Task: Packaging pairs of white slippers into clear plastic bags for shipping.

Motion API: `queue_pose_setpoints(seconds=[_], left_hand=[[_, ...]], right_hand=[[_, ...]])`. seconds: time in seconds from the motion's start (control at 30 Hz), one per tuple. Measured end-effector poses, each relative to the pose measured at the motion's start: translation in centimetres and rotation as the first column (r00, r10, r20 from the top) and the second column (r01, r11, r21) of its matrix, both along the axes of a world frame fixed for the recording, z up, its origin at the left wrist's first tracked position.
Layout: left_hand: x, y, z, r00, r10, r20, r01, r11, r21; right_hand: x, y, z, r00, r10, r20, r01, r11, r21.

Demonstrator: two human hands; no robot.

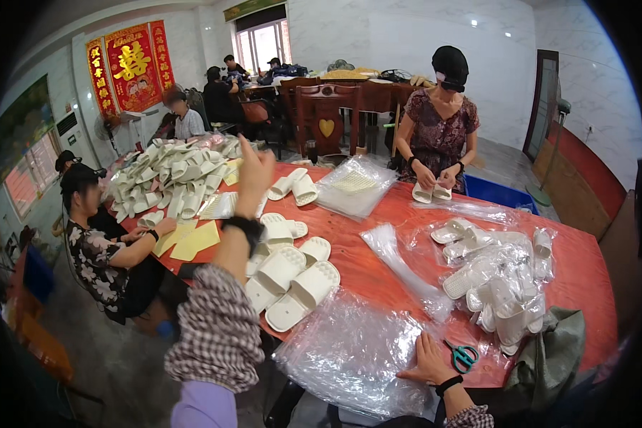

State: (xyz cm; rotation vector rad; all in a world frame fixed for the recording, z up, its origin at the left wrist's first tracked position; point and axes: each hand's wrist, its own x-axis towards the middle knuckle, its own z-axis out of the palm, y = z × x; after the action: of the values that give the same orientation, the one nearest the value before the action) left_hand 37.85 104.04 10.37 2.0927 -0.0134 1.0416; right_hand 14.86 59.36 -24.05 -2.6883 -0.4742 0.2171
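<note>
My left hand (pixel 255 173) is raised over the table, its index finger stretched out and the other fingers partly curled; I see nothing in it. Below that forearm lie several cream slippers (pixel 303 292) in pairs, with dotted insoles and wide straps. My right hand (pixel 429 364) rests with spread fingers on the right edge of a stack of clear plastic bags (pixel 357 342) at the near table edge. Just right of that hand are teal-handled scissors (pixel 464 357).
The red table (pixel 349 246) bears a heap of slippers (pixel 175 171), yellow sheets (pixel 196 241), a strip of plastic sleeves (pixel 406 271) and bagged slippers (pixel 503 282). Green cloth (pixel 549 349) hangs at the right edge. Co-workers sit left (pixel 103 250) and opposite (pixel 442 128), handling slippers.
</note>
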Motion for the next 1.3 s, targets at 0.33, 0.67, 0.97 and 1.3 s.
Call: queue_pose_setpoints(seconds=[0.33,0.67,0.97,1.3], left_hand=[[-6.1,-10.1,-13.0,0.713,-0.543,-0.443,0.586,0.809,-0.048],[-7.7,-17.0,-33.7,0.648,-0.323,-0.69,0.743,0.468,0.479],[-10.5,-16.9,-32.0,0.701,-0.33,-0.632,0.71,0.399,0.58],[-19.1,-18.8,-33.6,0.618,-0.379,-0.689,0.772,0.459,0.44]], right_hand=[[0.2,-1.6,-1.0,0.994,0.028,0.106,-0.024,0.999,-0.038],[-1.1,-0.1,0.1,0.985,-0.002,0.171,-0.006,0.999,0.044],[-3.0,-0.1,1.3,0.948,0.231,0.22,-0.224,0.973,-0.057],[-3.2,-0.5,-0.2,0.981,0.074,0.181,-0.101,0.984,0.145]])
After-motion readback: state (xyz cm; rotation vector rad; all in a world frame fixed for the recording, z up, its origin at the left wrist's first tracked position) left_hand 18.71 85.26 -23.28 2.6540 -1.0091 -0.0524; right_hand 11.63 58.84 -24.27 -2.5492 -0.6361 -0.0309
